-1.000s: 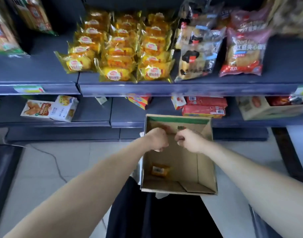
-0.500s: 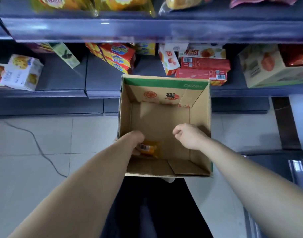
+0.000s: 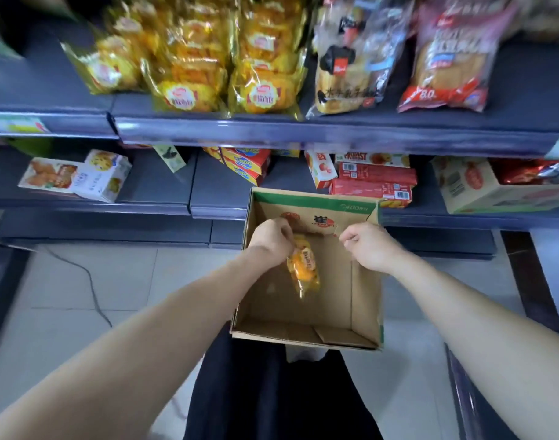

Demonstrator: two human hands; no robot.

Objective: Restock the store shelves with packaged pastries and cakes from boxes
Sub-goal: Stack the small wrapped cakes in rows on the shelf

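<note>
An open cardboard box (image 3: pixel 365 300) stands on the floor in front of the shelves. My left hand (image 3: pixel 271 239) holds a small yellow pastry packet (image 3: pixel 303 268) by its top end, and the packet hangs above the box's inside. My right hand (image 3: pixel 365 244) is a loose fist over the box's right side, with nothing seen in it. On the upper shelf (image 3: pixel 303 133) lie rows of the same yellow pastry packets (image 3: pixel 262 74).
Bagged breads (image 3: pixel 344 65) and a red-labelled bag (image 3: pixel 449 61) lie right of the yellow rows. The lower shelf holds red boxes (image 3: pixel 373 182), white cartons (image 3: pixel 103 174) and a display carton (image 3: pixel 474 188). A cable (image 3: pixel 91 281) runs over the tiled floor.
My left hand reached to the box's bottom, took the lone yellow packet and lifted it. The view tilted down and back up toward the upper shelf.
</note>
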